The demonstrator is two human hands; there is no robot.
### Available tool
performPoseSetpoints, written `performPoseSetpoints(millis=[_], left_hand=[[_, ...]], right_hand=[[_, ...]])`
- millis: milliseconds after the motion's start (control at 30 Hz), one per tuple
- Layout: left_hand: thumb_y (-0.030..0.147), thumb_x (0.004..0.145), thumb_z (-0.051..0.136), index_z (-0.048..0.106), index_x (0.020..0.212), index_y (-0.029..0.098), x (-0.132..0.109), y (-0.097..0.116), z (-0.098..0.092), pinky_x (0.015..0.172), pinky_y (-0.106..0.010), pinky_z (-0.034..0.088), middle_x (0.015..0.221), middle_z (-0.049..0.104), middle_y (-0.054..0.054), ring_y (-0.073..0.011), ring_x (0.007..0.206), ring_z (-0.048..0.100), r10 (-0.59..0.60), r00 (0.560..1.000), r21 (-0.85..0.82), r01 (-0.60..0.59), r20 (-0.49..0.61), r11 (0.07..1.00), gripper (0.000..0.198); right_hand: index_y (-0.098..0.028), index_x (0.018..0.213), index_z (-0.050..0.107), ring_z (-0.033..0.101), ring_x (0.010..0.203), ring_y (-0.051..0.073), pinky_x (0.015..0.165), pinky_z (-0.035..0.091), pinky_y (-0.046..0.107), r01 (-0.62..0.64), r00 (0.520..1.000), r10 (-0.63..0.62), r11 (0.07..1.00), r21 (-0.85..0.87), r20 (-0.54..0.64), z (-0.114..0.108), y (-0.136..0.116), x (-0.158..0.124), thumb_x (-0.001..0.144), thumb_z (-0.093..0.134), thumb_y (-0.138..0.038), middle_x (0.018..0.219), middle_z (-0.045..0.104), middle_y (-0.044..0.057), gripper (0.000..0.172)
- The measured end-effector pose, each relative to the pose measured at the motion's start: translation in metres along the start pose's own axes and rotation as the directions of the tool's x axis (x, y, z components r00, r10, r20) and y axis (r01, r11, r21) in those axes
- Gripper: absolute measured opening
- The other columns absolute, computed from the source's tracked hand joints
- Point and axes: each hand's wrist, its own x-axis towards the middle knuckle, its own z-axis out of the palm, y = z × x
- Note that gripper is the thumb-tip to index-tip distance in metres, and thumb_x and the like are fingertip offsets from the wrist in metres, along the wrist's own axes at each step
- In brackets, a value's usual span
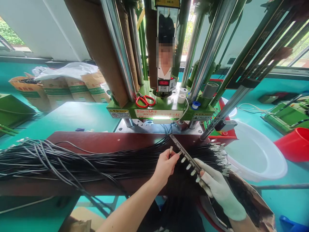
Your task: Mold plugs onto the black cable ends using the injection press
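My bare left hand [166,162] is closed on a black cable with a small light-coloured connector [171,149] standing up from the fingertips. Its thumb is near the far part of a long, narrow metal bar [182,149]. In a white glove, my right hand [214,180] is closed around the near end of that bar. The bar is tilted, its far end toward the machine. Several silvery connectors [188,166] stick out along its left side. Beneath both hands lies a thick bundle of black cables [96,161], with many connector ends [220,158] at the right.
A green press [198,108] with steel columns stands ahead, its light on. Red-handled scissors [145,101] rest on it. The brown bench [82,140] runs across. To the right are a white tub [277,164] and a red bucket [295,145]; paper sacks [58,90] stand left.
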Motion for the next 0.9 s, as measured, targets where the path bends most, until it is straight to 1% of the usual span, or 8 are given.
performPoseSetpoints(millis=[100,333,467,567,633,733,833,900], left_hand=[[0.038,0.067,0.061,0.037,0.065,0.020,0.001,-0.001,-0.001,0.033,-0.016,0.007,0.042,0.023,0.013,-0.0010,0.034,0.014,0.012,1.000,0.019,-0.012,0.001,1.000,0.030],[0.036,0.070,0.059,0.041,0.062,0.018,0.015,-0.007,-0.001,0.035,-0.016,0.015,0.045,0.027,0.012,-0.0008,0.035,0.018,0.176,0.983,0.180,-0.163,-0.060,0.970,0.027],[0.039,0.076,0.050,0.048,0.065,0.017,0.025,0.000,-0.003,0.035,-0.017,0.023,0.049,0.038,0.007,-0.0045,0.038,0.031,0.193,0.981,0.266,-0.180,-0.023,0.947,0.025],[0.039,0.081,0.044,0.058,0.088,0.017,0.022,0.008,-0.009,0.048,-0.020,0.042,0.077,0.059,-0.003,-0.0130,0.067,0.054,0.285,0.959,0.321,-0.273,0.010,0.907,0.027],[0.037,0.083,0.042,0.059,0.097,0.019,0.015,0.012,-0.015,0.061,-0.023,0.046,0.096,0.061,-0.007,-0.0164,0.087,0.054,0.382,0.924,0.380,-0.352,-0.002,0.855,0.029],[0.036,0.084,0.043,0.062,0.090,0.017,0.000,0.016,-0.023,0.058,-0.021,0.043,0.082,0.061,-0.005,-0.0139,0.077,0.053,0.457,0.888,0.433,-0.395,-0.045,0.810,0.027],[0.037,0.084,0.044,0.059,0.085,0.016,-0.015,0.023,-0.025,0.038,-0.017,0.028,0.057,0.050,0.002,-0.0062,0.045,0.038,0.325,0.946,0.254,-0.315,0.003,0.914,0.026],[0.036,0.083,0.047,0.054,0.089,0.016,-0.022,0.027,-0.023,0.034,-0.016,0.025,0.057,0.050,0.004,-0.0039,0.039,0.031,0.268,0.961,0.075,-0.273,0.067,0.959,0.022]], right_hand=[[-0.016,0.126,0.049,0.031,0.040,0.004,0.034,0.018,0.018,-0.013,1.000,0.013,1.000,0.019,0.004,-0.001,0.002,0.001,0.078,0.060,-0.042,0.057,0.050,-0.001,0.056],[-0.020,0.123,0.052,0.041,0.054,0.008,0.047,0.034,0.022,0.082,0.995,-0.084,0.996,0.039,0.054,-0.004,0.014,0.014,0.076,0.063,-0.040,0.073,0.058,0.002,0.051],[-0.014,0.124,0.047,0.040,0.042,0.006,0.035,0.029,0.019,0.021,0.999,-0.021,1.000,-0.003,-0.039,0.000,0.001,0.021,0.073,0.062,-0.046,0.064,0.056,0.000,0.062],[-0.014,0.129,0.039,0.030,0.027,0.004,0.025,0.018,0.017,-0.056,0.996,0.048,0.993,-0.100,-0.080,0.002,-0.008,0.026,0.073,0.055,-0.054,0.051,0.049,-0.006,0.071],[-0.015,0.129,0.039,0.029,0.024,0.004,0.023,0.018,0.016,-0.081,0.995,0.069,0.984,-0.161,-0.075,0.003,-0.010,0.030,0.074,0.051,-0.054,0.049,0.047,-0.007,0.069],[-0.016,0.129,0.038,0.029,0.023,0.005,0.023,0.019,0.017,-0.097,0.995,0.082,0.954,-0.283,-0.065,0.000,-0.011,0.035,0.078,0.043,-0.052,0.049,0.047,-0.007,0.062],[-0.018,0.121,0.049,0.045,0.032,0.011,0.030,0.032,0.022,-0.001,0.995,-0.057,0.802,-0.597,-0.077,-0.004,-0.019,0.039,0.080,0.038,-0.046,0.054,0.055,-0.002,0.051],[-0.021,0.106,0.060,0.060,0.055,0.019,0.047,0.044,0.028,0.087,0.973,-0.226,0.531,-0.843,-0.042,-0.004,-0.031,0.039,0.079,0.040,-0.040,0.069,0.064,0.005,0.038]])
